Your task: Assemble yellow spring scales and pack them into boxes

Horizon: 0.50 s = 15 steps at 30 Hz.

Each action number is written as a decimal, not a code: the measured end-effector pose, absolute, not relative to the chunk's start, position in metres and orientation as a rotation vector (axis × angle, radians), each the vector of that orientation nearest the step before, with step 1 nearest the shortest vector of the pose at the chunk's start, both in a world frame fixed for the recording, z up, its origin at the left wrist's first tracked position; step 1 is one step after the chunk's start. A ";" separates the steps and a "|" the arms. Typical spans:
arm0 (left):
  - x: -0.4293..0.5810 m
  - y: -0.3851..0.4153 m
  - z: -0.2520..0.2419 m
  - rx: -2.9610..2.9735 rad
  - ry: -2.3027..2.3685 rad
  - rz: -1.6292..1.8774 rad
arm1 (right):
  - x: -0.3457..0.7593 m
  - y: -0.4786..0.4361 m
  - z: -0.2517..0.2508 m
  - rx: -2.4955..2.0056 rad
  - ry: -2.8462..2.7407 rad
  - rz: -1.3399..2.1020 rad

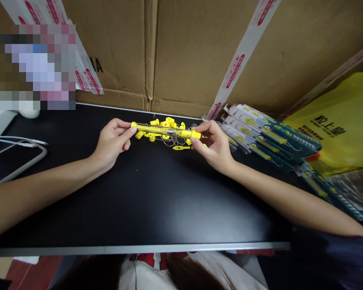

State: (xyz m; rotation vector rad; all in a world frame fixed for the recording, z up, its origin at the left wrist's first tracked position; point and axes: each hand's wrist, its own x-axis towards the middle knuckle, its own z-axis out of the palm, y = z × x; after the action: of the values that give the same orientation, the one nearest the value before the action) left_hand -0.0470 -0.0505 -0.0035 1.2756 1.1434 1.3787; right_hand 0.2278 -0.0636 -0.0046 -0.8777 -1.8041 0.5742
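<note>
Between my two hands a clear tubular spring scale [153,129] with yellow ends is held level above the black table. My left hand [112,141] pinches its left end cap between thumb and fingers. At the other end, my right hand [216,147] is closed on the yellow cap. Inside the tube a yellow strip and a short metal part show. Just behind and below the scale lies a heap of yellow caps [169,121] with thin metal hooks [173,141], partly hidden by the tube. A flat yellow piece [181,148] lies close to my right fingers.
Printed retail boxes [269,135] are stacked on the right, beside a yellow plastic bag [335,121]. Large taped cardboard boxes [190,48] wall off the black table's [157,201] back edge. White cables [33,163] lie at the left. A blurred patch covers the upper left.
</note>
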 end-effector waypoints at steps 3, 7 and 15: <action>-0.047 -0.050 -0.004 1.277 1.142 1.377 | 0.228 -0.063 -0.002 -0.859 -1.821 0.496; -0.048 -0.049 -0.005 1.274 1.126 1.371 | 0.228 -0.062 -0.001 -0.863 -1.824 0.483; -0.050 -0.048 -0.007 1.287 1.107 1.377 | 0.228 -0.064 -0.005 -0.866 -1.907 0.464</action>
State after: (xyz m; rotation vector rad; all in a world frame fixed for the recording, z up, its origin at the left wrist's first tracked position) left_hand -0.0499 -0.0480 -0.0072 1.2872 1.1074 1.3774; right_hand 0.2281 -0.0636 -0.0052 -0.8665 -1.9071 0.4637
